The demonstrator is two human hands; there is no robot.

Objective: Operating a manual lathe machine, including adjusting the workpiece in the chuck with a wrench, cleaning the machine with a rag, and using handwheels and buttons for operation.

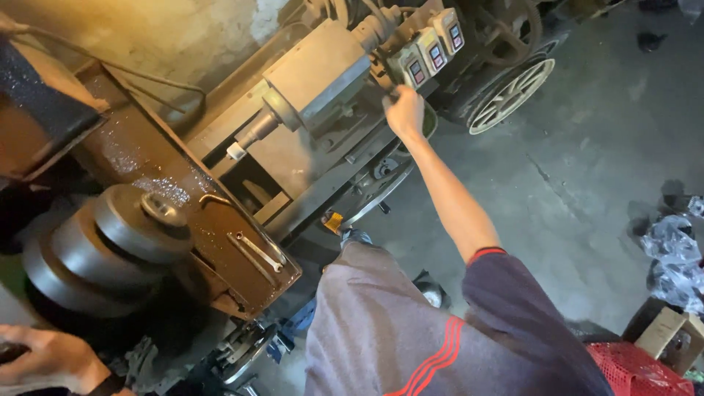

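Observation:
My right hand [405, 110] reaches out to the far end of a lathe, its fingers curled into a fist just under a grey switch box [429, 51] with three pairs of buttons. Whatever is inside the fist is hidden. The hand sits beside the grey tailstock [315, 73]. My left hand [48, 359] is at the bottom left corner, wearing a dark wrist strap and resting on a dark thing at the frame edge. Its grip is unclear. Just above it is the chuck with a stepped stack of metal discs [110, 242].
A wrench [257, 253] lies on the oily brown carriage plate. A spoked handwheel [510, 88] stands past the switch box. On the concrete floor at right are crumpled plastic bags [671, 257], a cardboard box [671, 334] and a red mesh basket [634, 370].

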